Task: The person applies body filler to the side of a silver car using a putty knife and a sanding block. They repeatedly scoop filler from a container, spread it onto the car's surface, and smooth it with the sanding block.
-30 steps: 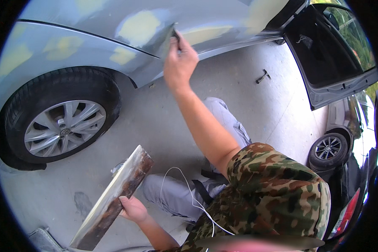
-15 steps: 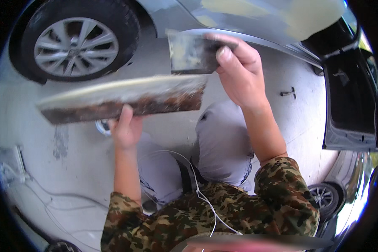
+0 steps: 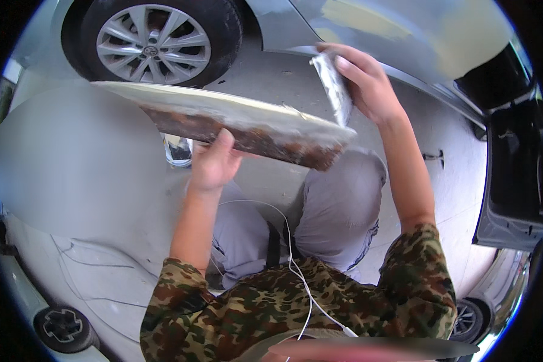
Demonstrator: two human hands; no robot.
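My left hand [image 3: 214,163] grips a long, stained brown board [image 3: 256,142] with pale paste along its upper edge, held across my lap. My right hand [image 3: 371,87] holds a metal putty knife [image 3: 333,87] tilted steeply, its blade smeared with pale material, at the board's right end. Part of that blade's lower edge is beside the board's paste, and I cannot tell whether they touch. A small container [image 3: 178,158] on the floor is partly hidden behind my left hand and the board.
A silver car [image 3: 386,24] with yellowish filler patches and its wheel [image 3: 154,51] stand ahead. An open black car door [image 3: 510,169] is at right. A hammer-like tool [image 3: 437,158], cables [image 3: 96,265] and other cars' wheels [image 3: 66,329] lie around me. A large blurred patch covers the left.
My right hand has come down from the car's panel to the board and turned the knife upright. My left hand has raised the board and swung it crosswise in front of me.
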